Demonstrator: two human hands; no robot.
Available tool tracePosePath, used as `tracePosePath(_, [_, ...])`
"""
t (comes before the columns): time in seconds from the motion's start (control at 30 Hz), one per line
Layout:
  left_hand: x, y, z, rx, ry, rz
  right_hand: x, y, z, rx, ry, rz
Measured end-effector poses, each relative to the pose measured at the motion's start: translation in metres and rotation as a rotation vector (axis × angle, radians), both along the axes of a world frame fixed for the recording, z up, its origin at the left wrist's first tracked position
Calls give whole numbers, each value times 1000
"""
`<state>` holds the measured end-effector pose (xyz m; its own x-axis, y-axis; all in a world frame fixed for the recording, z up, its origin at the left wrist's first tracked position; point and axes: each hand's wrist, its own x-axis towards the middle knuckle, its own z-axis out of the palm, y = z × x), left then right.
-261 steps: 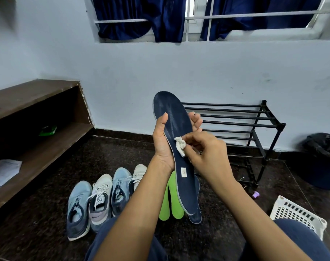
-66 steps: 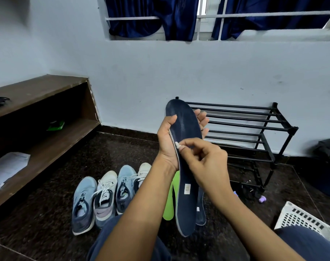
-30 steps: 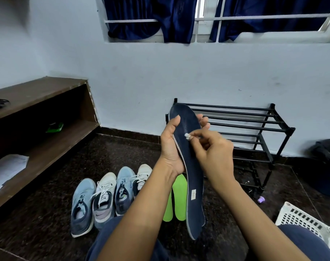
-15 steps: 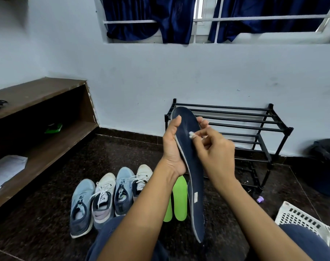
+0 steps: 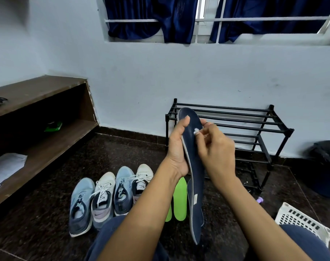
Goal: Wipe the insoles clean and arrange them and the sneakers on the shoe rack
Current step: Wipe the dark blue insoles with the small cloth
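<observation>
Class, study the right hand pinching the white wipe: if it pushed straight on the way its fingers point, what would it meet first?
The right hand would meet the dark blue insole, held by the left hand; its wipe seems to touch it, though depth is unclear.

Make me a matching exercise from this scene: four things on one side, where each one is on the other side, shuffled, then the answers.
Things
1. wipe
2. green insoles
3. sneakers
4. rack

Places
A. against the wall
B. four in a row on the floor
C. pinched in the right hand, on the navy insole
D. flat on the floor, right of the sneakers

Pairs: 1-C, 2-D, 3-B, 4-A
</observation>
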<state>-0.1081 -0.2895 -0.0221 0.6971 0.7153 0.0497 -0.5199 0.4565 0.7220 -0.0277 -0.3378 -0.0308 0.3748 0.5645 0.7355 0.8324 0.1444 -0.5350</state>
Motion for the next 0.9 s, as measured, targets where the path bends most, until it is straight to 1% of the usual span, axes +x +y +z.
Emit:
tracePosePath(0.07, [1,-2,1,-1,6,-42,6,3,3,62,-11,-25])
tracePosePath(0.17, [-2,1,3,5,-2,-17,-1,-1,1,89,6,-17])
tracePosePath(0.27, [-5,7,3,3,-56,46,-9,-7,-8,-12,110,11])
tracePosePath(0.33, [-5,8,2,-14,-66,98,-10,-6,-14,-71,143,38])
tracePosePath(0.37, [-4,8,2,-24,-60,104,-8,-5,-14,-77,135,36])
tracePosePath(0.43, [0,4,0,-22,-18,86,-3,-1,-9,-18,84,-2])
tracePosePath(0.5, [3,-3,-1,-28,45,29,4,3,-2,67,13,-49])
tracePosePath(0.6, [4,-6,-1,-49,83,-46,8,7,1,105,-36,-73])
tracePosePath(0.73, [0,3,2,-69,29,62,1,2,-8,28,26,-46])
tracePosePath(0.83, [1,4,1,-70,23,111,-2,1,-17,-78,3,-82])
tracePosePath(0.9, [2,1,-1,-63,49,112,0,2,-18,-86,-32,-94])
